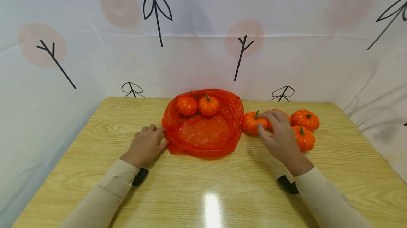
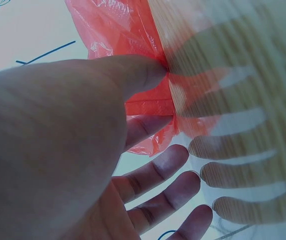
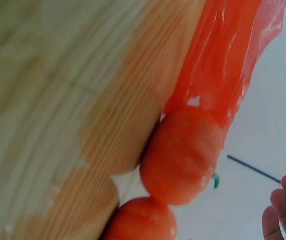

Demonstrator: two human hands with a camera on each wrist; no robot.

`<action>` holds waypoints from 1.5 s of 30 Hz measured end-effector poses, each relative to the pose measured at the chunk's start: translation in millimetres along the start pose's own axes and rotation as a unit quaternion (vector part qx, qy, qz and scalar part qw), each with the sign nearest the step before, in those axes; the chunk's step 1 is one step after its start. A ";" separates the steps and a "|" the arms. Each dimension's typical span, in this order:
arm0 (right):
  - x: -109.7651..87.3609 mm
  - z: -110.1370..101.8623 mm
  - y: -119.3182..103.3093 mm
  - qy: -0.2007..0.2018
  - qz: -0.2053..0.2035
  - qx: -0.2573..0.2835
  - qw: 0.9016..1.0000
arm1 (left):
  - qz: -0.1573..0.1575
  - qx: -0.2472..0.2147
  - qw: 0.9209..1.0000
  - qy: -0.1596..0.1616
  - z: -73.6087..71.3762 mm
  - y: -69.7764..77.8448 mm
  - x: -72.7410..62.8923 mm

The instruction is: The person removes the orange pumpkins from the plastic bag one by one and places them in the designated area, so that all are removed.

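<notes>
A red plastic bag (image 1: 203, 152) lies spread open on the table, with two small orange pumpkins (image 1: 208, 106) inside toward its back. At the bag's left edge rests my left hand (image 1: 146, 145); its thumb (image 2: 143, 75) and index finger touch the red plastic with a gap between them, the other fingers loosely extended. My right hand (image 1: 281, 136) hovers beside the pumpkin (image 1: 251, 124) nearest the bag's right side, thumb and fingers apart. In the right wrist view, that pumpkin (image 3: 183, 155) touches the bag, and the fingers (image 3: 285, 205) show at the right edge, away from it.
Right of the bag stand more pumpkins: one (image 1: 305, 120) at the back, one (image 1: 304, 138) in front of it, and another partly hidden behind my right hand. A white patterned cloth (image 1: 197, 58) hangs behind the wooden table (image 1: 178, 192).
</notes>
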State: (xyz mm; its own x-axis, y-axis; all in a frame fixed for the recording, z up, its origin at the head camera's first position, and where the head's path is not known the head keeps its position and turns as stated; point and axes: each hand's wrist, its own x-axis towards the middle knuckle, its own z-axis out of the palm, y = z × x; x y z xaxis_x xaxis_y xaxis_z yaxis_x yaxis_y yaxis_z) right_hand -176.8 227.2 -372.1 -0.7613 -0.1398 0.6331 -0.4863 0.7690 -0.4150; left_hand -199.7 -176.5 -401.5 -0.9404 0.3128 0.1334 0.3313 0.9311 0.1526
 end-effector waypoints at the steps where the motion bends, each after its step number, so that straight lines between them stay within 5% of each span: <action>1: 0.9 1.9 -1.4 -0.005 -0.001 0.000 1.000 | -0.001 0.000 1.000 0.000 0.3 -0.2 0.2; 11: 10.3 19.6 -16.7 -0.033 -0.016 0.006 0.999 | -0.003 0.001 1.000 -0.006 1.0 -0.7 1.2; 28: 28.8 36.4 -38.6 -0.089 0.014 0.016 0.996 | -0.006 0.006 1.000 -0.007 2.9 -2.5 2.1; 45: 70.3 52.6 -55.2 -0.228 0.042 0.015 0.973 | -0.008 0.000 1.000 -0.010 -0.5 -1.0 2.5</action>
State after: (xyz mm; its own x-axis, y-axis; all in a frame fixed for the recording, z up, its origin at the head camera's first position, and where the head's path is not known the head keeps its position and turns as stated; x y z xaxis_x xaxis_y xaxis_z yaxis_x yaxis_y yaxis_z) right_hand -226.0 142.1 -339.0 -0.9065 -0.3445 0.2442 -0.4215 0.7724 -0.4752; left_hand -202.3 -176.7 -400.8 -0.9470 0.3016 0.1105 0.3161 0.9362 0.1537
